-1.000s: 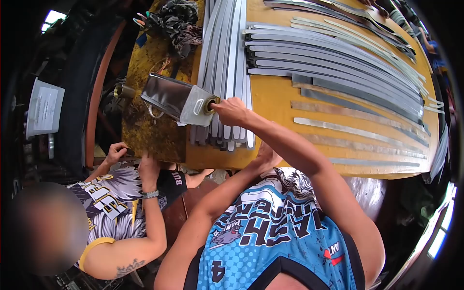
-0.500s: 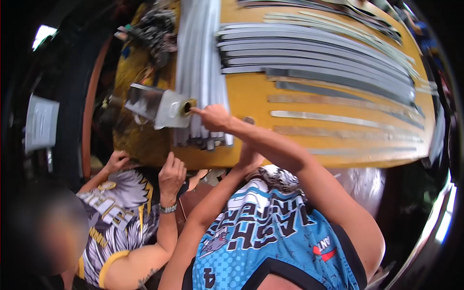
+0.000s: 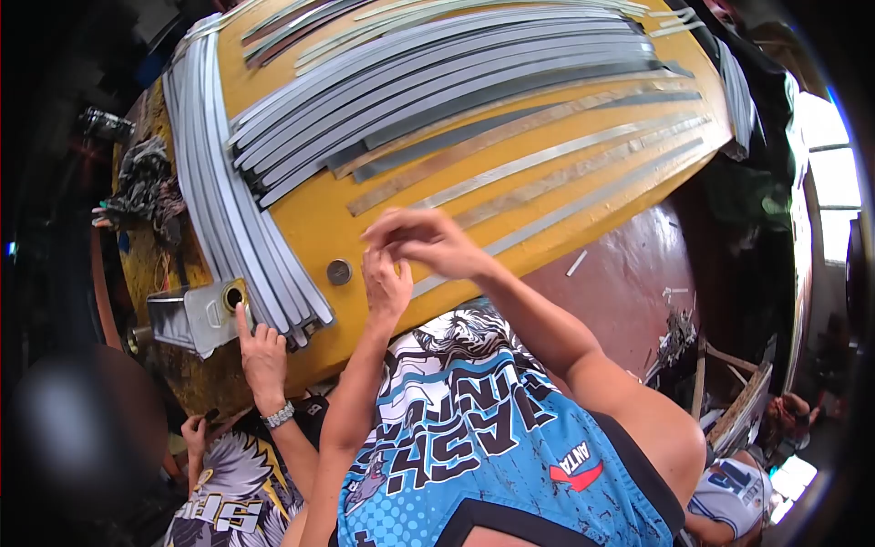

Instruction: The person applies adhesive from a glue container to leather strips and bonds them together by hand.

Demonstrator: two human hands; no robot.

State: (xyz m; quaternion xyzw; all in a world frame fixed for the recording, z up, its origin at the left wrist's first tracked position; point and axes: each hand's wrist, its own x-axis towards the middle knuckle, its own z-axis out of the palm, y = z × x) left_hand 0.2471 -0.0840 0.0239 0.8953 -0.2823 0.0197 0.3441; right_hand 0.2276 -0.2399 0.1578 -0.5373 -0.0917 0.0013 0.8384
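Observation:
My left hand and my right hand meet above the near edge of the yellow table. My right fingers reach across my left fingertips, partly covering them. Both hands look loosely bent with fingers apart, and I see no object in either. Left of them a round metal lid lies flat on the table. Farther left stands a rectangular metal can with a round opening on top. A co-worker's hand, with a watch on the wrist, points its index finger at that opening.
Long grey-white strips run along the table's left side. Another bundle of strips lies across it, with separate brown and silver strips nearer me. Dark crumpled rags sit at the far left. Another person is at lower right.
My right hand has left the can's opening and come to my left hand. The co-worker's hand has moved up to the opening. The view has turned, and the round lid now shows.

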